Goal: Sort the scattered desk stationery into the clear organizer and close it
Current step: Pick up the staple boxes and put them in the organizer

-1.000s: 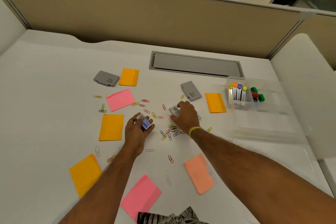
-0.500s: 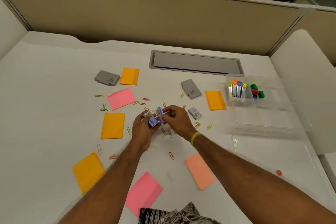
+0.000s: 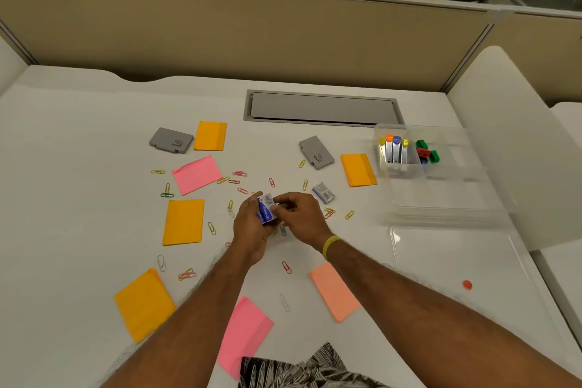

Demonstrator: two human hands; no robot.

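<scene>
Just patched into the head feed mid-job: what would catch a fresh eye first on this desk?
At the middle of the desk, the left hand and right hand grip a small blue box together. Around them lie bright orange and pink sticky notes and coloured paper clips. At the right stands the clear organizer, open, with markers in a back compartment.

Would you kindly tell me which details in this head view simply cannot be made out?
- Head view: how many blue-and-white boxes the left hand and right hand hold; curled fingers cover them.
- Head view: the print on the gray cases; too small to read.
- Head view: the patterned fabric; cut off by the bottom edge.
- Head view: the clear organizer and its dividers; transparent walls blur together.
</scene>
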